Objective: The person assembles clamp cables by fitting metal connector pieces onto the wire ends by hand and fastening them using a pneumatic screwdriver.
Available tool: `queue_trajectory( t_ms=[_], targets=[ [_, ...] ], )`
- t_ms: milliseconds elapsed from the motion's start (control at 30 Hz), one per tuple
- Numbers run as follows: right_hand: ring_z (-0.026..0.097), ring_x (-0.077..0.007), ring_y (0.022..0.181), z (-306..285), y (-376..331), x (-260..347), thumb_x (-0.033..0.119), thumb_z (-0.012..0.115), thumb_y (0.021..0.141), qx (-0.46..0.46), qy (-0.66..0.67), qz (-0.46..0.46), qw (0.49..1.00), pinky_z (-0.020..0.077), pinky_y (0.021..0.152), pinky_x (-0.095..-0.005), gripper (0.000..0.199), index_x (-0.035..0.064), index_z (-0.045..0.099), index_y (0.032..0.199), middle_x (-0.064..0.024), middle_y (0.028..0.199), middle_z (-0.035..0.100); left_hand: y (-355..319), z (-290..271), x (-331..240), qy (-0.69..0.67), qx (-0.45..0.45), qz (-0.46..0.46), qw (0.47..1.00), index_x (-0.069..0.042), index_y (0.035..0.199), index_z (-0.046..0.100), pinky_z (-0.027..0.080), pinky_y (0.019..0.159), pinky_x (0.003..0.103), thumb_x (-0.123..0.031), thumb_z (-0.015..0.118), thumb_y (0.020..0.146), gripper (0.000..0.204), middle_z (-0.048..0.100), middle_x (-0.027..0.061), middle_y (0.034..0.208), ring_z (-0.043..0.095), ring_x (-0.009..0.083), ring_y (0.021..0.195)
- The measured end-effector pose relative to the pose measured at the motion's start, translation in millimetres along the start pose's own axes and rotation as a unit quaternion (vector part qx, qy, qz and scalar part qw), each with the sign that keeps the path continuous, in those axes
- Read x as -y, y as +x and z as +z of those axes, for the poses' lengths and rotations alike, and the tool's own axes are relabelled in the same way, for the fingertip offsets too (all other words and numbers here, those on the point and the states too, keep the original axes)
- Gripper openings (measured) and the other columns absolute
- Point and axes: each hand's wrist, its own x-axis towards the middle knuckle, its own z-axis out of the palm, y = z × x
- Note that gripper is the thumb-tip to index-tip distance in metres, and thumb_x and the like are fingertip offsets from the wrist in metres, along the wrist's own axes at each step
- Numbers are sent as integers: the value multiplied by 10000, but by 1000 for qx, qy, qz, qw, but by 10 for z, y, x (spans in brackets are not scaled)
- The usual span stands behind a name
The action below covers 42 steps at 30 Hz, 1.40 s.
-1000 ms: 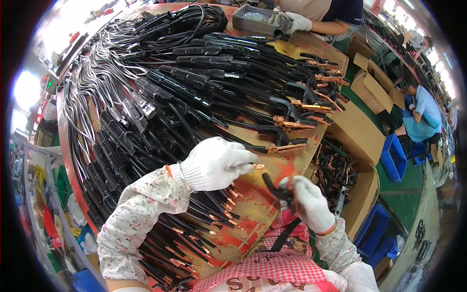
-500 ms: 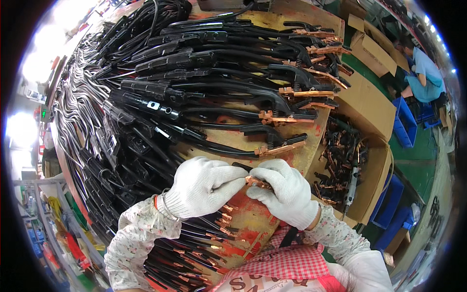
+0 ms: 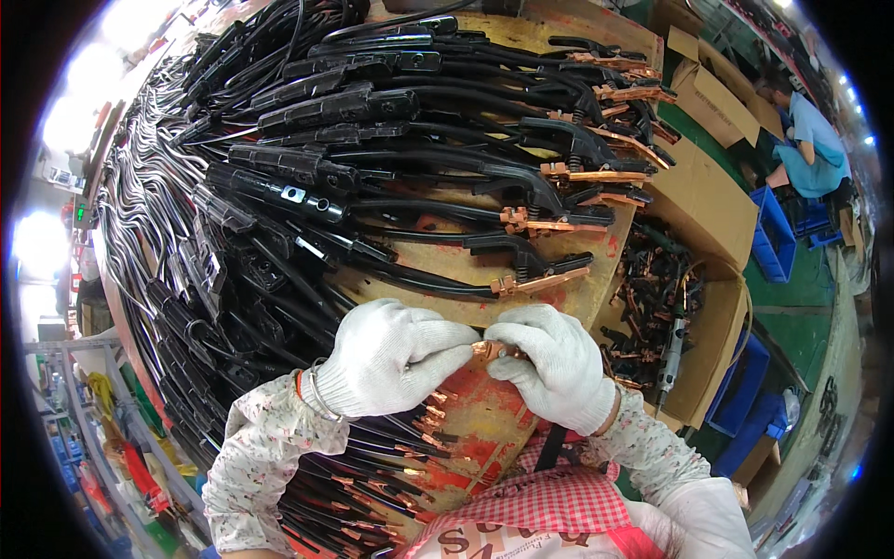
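In white knitted gloves, my two hands meet at the near edge of the work surface. My left hand is closed in a pinch at the left side of a small copper fitting. My right hand pinches the same fitting from the right, with a small silvery screw-like bit by the fingertips. Most of the fitting is hidden by the gloves. Just beyond lie black welding electrode holders with copper jaws, joined to black cables. Below my left hand, several black cables with bare copper ends lie side by side.
A large bundle of cables and black moulded sleeves covers the left and far parts of the table. To the right, an open cardboard box holds copper-jawed parts and a grey cylindrical tool. Beyond are blue crates and a seated person.
My right hand has shifted slightly right and its fingers have moved on the copper fitting. The left hand stays nearly in place. A dark piece between the hands is now more hidden.
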Motion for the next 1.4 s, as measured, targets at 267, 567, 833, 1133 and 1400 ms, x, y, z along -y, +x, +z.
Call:
queue_trajectory(
  t_ms=[267, 567, 833, 1133, 1400],
  targets=[
    [650, -304, 913, 35, -40, -45, 219, 751, 815, -27, -32, -37, 998, 497, 786, -402, 341, 124, 649, 1126, -84, 1060, 667, 2, 174, -10, 196, 42, 51, 978, -115, 898, 717, 480, 539, 367, -391, 726, 843, 282, 637, 52, 636, 656, 259, 589],
    [652, -265, 839, 53, 36, -3, 272, 775, 793, -22, -84, -72, 994, 477, 728, -403, 317, 125, 679, 1057, -48, 1004, 687, -85, 406, 93, 344, 48, 73, 935, -131, 766, 586, 497, 498, 396, -416, 674, 821, 304, 623, 36, 599, 664, 241, 551],
    [654, -266, 868, -17, 182, 190, 258, 774, 785, 64, -168, -42, 983, 473, 778, -390, 245, 123, 702, 976, -36, 985, 691, -86, 355, 132, 254, 48, 58, 964, -139, 701, 647, 502, 492, 421, -338, 662, 789, 218, 634, 50, 588, 675, 255, 563],
    [644, -281, 977, -83, 113, 239, 134, 744, 795, 104, -121, -90, 983, 467, 858, -398, 294, 101, 685, 1081, -70, 1058, 672, -107, 379, 115, 260, 85, 47, 961, -177, 736, 676, 506, 475, 437, -384, 659, 819, 223, 669, 41, 629, 702, 271, 599],
    [643, -277, 1001, -63, 108, 199, 125, 765, 765, 75, -186, -152, 968, 469, 890, -408, 345, 97, 692, 1100, -70, 1080, 672, -93, 375, 128, 246, 122, 40, 961, -173, 746, 681, 525, 500, 450, -427, 655, 829, 269, 680, 52, 646, 711, 280, 624]
  ],
)
